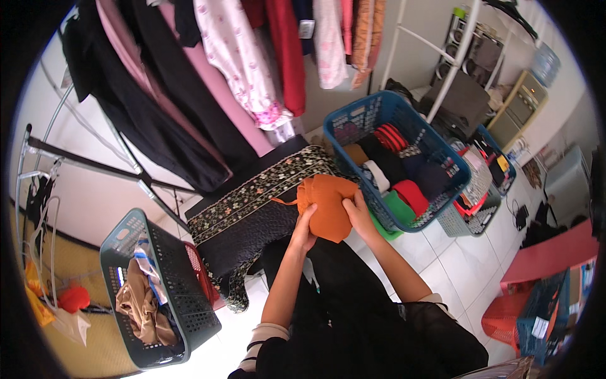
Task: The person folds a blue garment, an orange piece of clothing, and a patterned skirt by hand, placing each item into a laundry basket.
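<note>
Both hands grip a folded orange cloth point(327, 208) with a thin strap trailing from its left side. My left hand point(307, 227) has its thumb on top at the lower left edge; my right hand point(356, 213) pinches the right edge. The fingers beneath are hidden. Under the cloth lies a black fabric cover with flowered borders point(255, 227), over a low surface. To the right, a blue plastic basket point(395, 222) holds several rolled or folded cloths, among them a red one point(411, 196), a green one point(398, 207) and a white one point(376, 174).
Garments point(236, 61) hang from a rack above the covered surface. At left stands a dark green basket point(189, 284) with a brown satin-like cloth point(142, 303) inside. A grey-green basket point(466, 225) of clothes sits beyond the blue one. A white metal frame point(454, 71) rises behind.
</note>
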Motion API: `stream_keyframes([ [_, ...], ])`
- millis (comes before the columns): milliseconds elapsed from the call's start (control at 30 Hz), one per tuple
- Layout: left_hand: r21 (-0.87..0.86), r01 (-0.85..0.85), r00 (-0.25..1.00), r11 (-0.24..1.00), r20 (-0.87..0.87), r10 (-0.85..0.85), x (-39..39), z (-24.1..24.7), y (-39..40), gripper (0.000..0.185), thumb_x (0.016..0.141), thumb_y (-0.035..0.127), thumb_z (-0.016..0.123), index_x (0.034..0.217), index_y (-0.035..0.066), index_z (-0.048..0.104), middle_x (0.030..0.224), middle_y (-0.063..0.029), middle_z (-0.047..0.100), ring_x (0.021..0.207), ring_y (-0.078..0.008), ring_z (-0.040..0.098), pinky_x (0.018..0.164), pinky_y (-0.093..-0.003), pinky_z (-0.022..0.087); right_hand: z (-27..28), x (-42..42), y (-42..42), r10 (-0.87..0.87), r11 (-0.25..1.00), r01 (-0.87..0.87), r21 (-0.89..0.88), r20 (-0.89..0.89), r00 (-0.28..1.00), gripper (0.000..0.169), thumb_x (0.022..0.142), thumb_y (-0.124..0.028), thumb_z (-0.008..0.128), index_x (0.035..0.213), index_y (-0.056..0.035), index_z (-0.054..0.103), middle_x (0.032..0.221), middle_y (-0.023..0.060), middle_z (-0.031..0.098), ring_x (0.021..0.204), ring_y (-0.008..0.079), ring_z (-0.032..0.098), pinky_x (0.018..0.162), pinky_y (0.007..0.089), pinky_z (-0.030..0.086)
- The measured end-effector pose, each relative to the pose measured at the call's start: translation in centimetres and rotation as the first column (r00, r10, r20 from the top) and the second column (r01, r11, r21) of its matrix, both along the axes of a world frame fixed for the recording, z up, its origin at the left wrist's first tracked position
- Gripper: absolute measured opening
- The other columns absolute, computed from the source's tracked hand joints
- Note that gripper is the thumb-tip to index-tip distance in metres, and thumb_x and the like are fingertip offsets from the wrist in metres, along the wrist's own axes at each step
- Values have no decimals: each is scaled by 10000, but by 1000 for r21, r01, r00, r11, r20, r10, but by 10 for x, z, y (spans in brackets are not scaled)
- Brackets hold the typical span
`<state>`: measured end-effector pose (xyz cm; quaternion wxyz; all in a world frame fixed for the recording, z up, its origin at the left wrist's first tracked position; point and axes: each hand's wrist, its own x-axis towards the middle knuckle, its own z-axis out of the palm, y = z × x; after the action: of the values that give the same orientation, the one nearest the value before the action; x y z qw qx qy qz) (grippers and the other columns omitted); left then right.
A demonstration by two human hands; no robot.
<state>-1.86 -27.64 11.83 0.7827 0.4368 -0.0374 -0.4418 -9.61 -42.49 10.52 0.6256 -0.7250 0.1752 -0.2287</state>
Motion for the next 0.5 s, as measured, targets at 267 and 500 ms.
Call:
stream_keyframes([
  [267, -78, 136, 977, 988, -155, -146, -68, 37, -67, 547, 870, 466, 513, 1294, 136, 412, 1240, -48, 505, 1133, -197, 494, 941, -390, 408, 51, -93, -41, -89, 828, 159, 537, -154, 984, 829, 788, -542, 576, 1379, -90, 211, 1334, 138, 341, 1225, 277, 385, 1003, 370, 323],
  [500, -136, 185, 980, 973, -46, -193, -100, 44, -132, 600, 871, 471, 515, 1344, 142, 348, 1290, -41, 459, 1183, -189, 453, 970, -372, 382, 97, -121, -98, -151, 832, 117, 542, 20, 988, 679, 835, -399, 595, 1347, -72, 291, 1296, 106, 420, 1219, 202, 399, 999, 342, 338],
])
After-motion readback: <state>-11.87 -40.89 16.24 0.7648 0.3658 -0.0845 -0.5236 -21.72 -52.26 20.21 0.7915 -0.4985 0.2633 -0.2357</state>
